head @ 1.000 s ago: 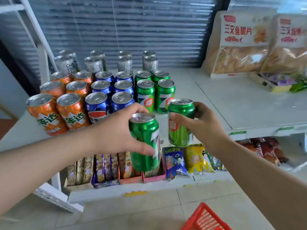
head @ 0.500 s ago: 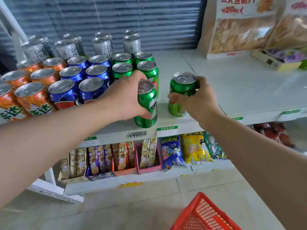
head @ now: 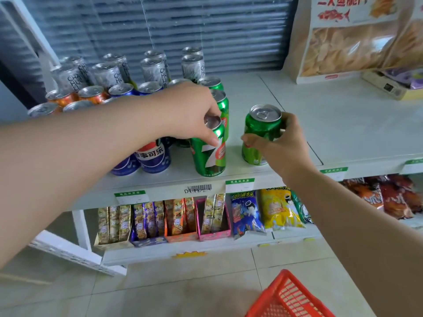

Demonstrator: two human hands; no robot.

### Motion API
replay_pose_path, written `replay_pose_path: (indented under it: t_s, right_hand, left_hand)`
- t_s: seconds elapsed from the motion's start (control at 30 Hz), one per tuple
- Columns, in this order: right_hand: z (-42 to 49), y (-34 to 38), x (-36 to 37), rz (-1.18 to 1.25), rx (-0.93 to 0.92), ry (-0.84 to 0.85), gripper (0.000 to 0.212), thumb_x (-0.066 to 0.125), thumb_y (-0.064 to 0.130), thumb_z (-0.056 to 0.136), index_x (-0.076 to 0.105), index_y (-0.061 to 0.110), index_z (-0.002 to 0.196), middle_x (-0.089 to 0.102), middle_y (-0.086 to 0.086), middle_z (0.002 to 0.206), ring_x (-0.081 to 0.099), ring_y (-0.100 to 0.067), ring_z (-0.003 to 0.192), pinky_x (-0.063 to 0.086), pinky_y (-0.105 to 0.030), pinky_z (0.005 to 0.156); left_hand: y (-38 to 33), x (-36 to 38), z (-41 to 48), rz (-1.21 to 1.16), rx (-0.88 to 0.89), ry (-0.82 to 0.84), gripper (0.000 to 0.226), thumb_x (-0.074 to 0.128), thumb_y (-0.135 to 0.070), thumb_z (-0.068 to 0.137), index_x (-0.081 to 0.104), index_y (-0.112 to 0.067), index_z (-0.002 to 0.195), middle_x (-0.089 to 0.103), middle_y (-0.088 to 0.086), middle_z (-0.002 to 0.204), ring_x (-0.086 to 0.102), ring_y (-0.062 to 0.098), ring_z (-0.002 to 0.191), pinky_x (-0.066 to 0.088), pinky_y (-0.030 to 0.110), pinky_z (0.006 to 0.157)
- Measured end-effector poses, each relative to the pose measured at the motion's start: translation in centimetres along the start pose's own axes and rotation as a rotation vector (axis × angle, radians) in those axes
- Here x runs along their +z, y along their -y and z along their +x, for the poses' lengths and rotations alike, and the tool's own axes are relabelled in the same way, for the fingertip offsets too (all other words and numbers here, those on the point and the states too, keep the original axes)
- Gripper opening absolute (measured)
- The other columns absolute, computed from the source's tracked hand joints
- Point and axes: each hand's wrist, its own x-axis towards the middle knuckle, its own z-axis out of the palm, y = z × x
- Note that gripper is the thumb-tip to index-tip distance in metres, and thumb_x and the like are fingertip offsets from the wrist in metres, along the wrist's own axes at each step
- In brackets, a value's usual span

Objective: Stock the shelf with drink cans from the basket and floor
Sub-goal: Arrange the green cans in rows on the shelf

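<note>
Two green 7-Up cans stand on the white shelf (head: pixel 343 133) near its front edge. My left hand (head: pixel 187 113) grips the top of the left green can (head: pixel 209 156), which stands at the front of the green row. My right hand (head: pixel 279 143) holds the right green can (head: pixel 261 126) round its side, a gap to the right of that row. Behind and left stand rows of blue Pepsi cans (head: pixel 153 156), orange cans (head: pixel 91 94) and silver cans (head: pixel 151 67), partly hidden by my left forearm.
Large snack bags (head: pixel 348 42) and a flat box (head: pixel 393 83) occupy the shelf's back right. The lower shelf holds snack boxes (head: pixel 178 218) and chip bags (head: pixel 274 207). A red basket (head: pixel 288 298) sits on the tiled floor at bottom right.
Both hands moved forward and down, bringing the two green cans from the air in front of the shelf onto its surface. The view has shifted closer to the shelf.
</note>
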Motion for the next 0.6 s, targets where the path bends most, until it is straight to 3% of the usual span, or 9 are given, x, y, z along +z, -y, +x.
replay_pose_path:
  t_s: [0.07,0.13,0.3,0.47,0.6]
  right_hand:
    - [-0.1,0.0,0.1,0.007,-0.005,0.005,0.075,0.087,0.025,0.067,0.045,0.02,0.13,0.055,0.009,0.11,0.053,-0.007,0.097,0.047,-0.026,0.086]
    - [-0.1,-0.1,0.1,0.011,-0.009,0.0,0.075,0.086,0.025,0.068,0.045,0.02,0.131,0.055,0.011,0.108,0.054,-0.004,0.093,0.046,-0.024,0.084]
    - [0.0,-0.5,0.4,0.015,-0.032,-0.007,0.072,0.086,0.025,0.069,0.046,0.021,0.129,0.051,0.023,0.096,0.05,0.009,0.085,0.042,-0.013,0.072]
    - [0.1,-0.6,0.5,0.014,-0.04,-0.004,0.071,0.086,0.026,0.069,0.046,0.022,0.127,0.053,0.021,0.097,0.051,0.008,0.086,0.044,-0.017,0.076]
    - [0.2,-0.7,0.6,0.015,-0.047,-0.002,0.071,0.086,0.026,0.069,0.046,0.022,0.127,0.053,0.02,0.098,0.051,0.007,0.087,0.043,-0.016,0.074]
  left_hand:
    - [0.3,-0.3,0.1,0.046,0.032,0.033,0.057,0.071,-0.052,0.074,0.064,-0.021,0.122,0.065,0.003,0.087,0.054,0.021,0.085,0.039,0.03,0.067]
    - [0.7,-0.6,0.1,0.061,0.046,0.059,0.063,0.074,-0.048,0.074,0.059,-0.024,0.13,0.066,-0.001,0.092,0.049,0.016,0.088,0.035,0.027,0.069]
    - [2.3,0.1,0.0,0.124,0.042,0.011,0.05,0.078,-0.039,0.072,0.067,-0.016,0.115,0.07,0.004,0.096,0.059,0.026,0.098,0.048,0.031,0.072]
    - [3.1,0.9,0.1,0.21,0.054,-0.051,0.049,0.08,-0.04,0.069,0.067,-0.02,0.112,0.066,0.005,0.091,0.059,0.031,0.093,0.054,0.044,0.075]
    - [3.5,1.3,0.0,0.248,0.037,-0.068,0.048,0.08,-0.035,0.069,0.066,-0.019,0.113,0.053,0.005,0.077,0.058,0.033,0.09,0.053,0.039,0.07]
